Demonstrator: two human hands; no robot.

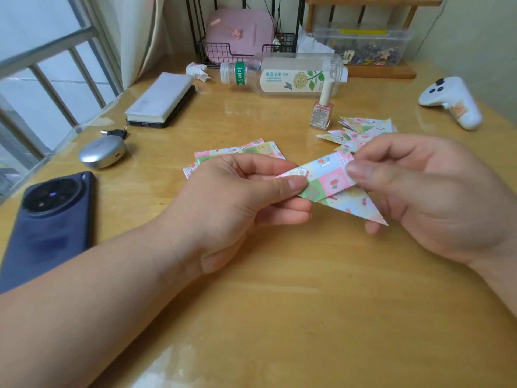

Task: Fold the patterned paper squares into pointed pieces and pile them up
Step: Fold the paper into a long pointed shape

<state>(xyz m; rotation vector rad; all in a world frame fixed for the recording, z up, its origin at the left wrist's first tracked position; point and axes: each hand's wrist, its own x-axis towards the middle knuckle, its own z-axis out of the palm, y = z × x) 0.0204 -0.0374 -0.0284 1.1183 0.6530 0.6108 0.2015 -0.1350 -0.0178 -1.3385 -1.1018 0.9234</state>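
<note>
Home desk (pixel 251 303), cluttered storage shelf (pixel 363 46)

I am working with both hands bare. My left hand (pixel 237 191) is showing its full back, and my left forearm (pixel 98 289) is lying uncovered all the way to the lower left edge. My right hand (pixel 436 197) is being cut off by the frame just past the wrist. My thumbnails (pixel 297 182) are looking short and plain, and skin creases are showing at my left wrist.
</note>
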